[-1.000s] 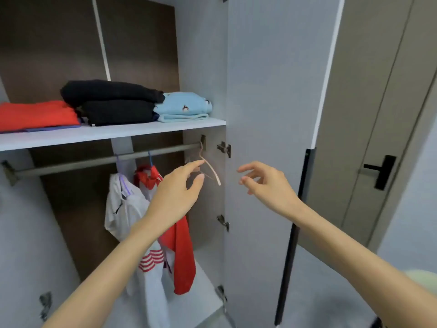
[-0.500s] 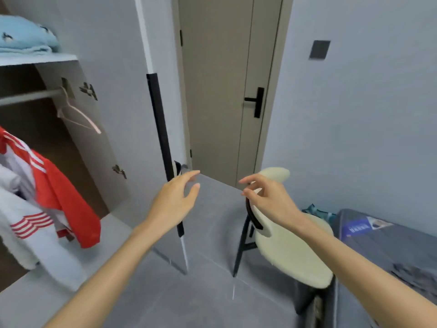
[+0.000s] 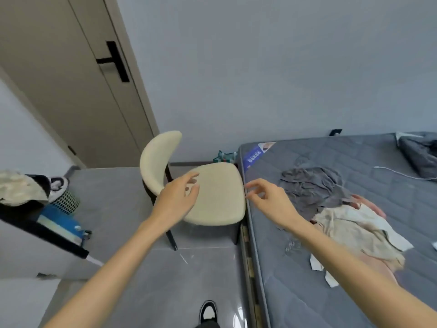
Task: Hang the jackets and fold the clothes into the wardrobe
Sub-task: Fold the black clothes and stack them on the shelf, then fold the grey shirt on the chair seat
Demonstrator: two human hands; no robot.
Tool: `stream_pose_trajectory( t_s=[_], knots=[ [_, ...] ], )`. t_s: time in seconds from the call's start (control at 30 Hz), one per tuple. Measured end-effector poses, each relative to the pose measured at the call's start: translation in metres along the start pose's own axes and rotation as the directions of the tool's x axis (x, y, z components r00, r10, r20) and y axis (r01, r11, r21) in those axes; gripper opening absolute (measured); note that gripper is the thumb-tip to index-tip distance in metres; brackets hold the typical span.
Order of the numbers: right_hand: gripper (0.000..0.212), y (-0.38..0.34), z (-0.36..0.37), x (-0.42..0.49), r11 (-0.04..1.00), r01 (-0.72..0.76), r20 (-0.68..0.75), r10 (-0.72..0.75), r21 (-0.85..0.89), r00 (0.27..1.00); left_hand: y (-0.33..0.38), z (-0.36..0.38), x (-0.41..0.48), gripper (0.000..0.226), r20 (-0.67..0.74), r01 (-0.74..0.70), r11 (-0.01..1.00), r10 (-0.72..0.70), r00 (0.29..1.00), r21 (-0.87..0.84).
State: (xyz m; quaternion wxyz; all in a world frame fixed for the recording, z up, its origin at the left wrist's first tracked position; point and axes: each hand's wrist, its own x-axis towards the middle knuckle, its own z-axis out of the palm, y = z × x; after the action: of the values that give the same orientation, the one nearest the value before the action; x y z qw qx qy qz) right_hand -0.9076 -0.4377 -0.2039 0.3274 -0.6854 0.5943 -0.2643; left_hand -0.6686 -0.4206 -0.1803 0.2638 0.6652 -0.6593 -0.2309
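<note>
On the mattress [image 3: 354,292], beyond and to the right of our right fingertips [image 3: 248,185], lie the clothes we are after: a crumpled grey garment [image 3: 312,185] nearest those fingers, and touching its far side a heap of beige and pink garments [image 3: 354,223] that spills on toward the bed's middle; neither is folded, which suits a pile waiting to be sorted; the wardrobe itself does not show here.

We carry both hands out in front, empty; the right hand [image 3: 272,202] hovers over the mattress edge with its fingers loosely curled and a little apart, thumb near the forefinger but pinching nothing; we judge it is shaped that way to pluck at cloth, the grey garment being the closest piece. The left hand [image 3: 178,200] hangs over the cream chair [image 3: 212,197], fingers relaxed and slightly spread, holding nothing; it seems raised only to join the right in lifting.

Outward from the left fingers, the chair's seat sits just beside the mattress edge; farther left are a mesh basket [image 3: 67,202] stuffed with fabric and the closed door [image 3: 71,79]; beyond the clothes, well away from our right fingers, a white cable [image 3: 402,174] trails across the quilting toward a dark bundle [image 3: 421,155] at the far corner; below our wrists a shoe [image 3: 208,312] stands on the grey floor [image 3: 142,280].
</note>
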Motion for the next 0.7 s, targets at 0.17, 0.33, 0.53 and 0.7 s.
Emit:
stream_pose_trajectory(
  t_s=[0.17, 0.33, 0.53, 0.7],
  knots=[
    [0.018, 0.060, -0.010, 0.010, 0.981, -0.196, -0.081, 0.196, 0.010, 0.977, 0.010, 0.060, 0.060, 0.036, 0.167, -0.082, 0.996, 0.077, 0.983, 0.026],
    [0.017, 0.112, -0.008, 0.019, 0.917, -0.399, -0.141, 0.396, 0.002, 0.908, 0.011, 0.114, 0.115, 0.035, 0.340, -0.138, 0.990, 0.123, 0.933, 0.020],
    [0.013, 0.165, -0.003, 0.033, 0.845, -0.534, -0.146, 0.533, 0.041, 0.833, 0.008, 0.178, 0.170, 0.034, 0.515, -0.157, 0.988, 0.139, 0.846, -0.009],
    [0.022, 0.222, -0.003, 0.062, 0.761, -0.646, -0.146, 0.647, 0.057, 0.749, 0.012, 0.235, 0.215, 0.036, 0.612, -0.143, 0.990, 0.115, 0.783, -0.004]
  ],
)
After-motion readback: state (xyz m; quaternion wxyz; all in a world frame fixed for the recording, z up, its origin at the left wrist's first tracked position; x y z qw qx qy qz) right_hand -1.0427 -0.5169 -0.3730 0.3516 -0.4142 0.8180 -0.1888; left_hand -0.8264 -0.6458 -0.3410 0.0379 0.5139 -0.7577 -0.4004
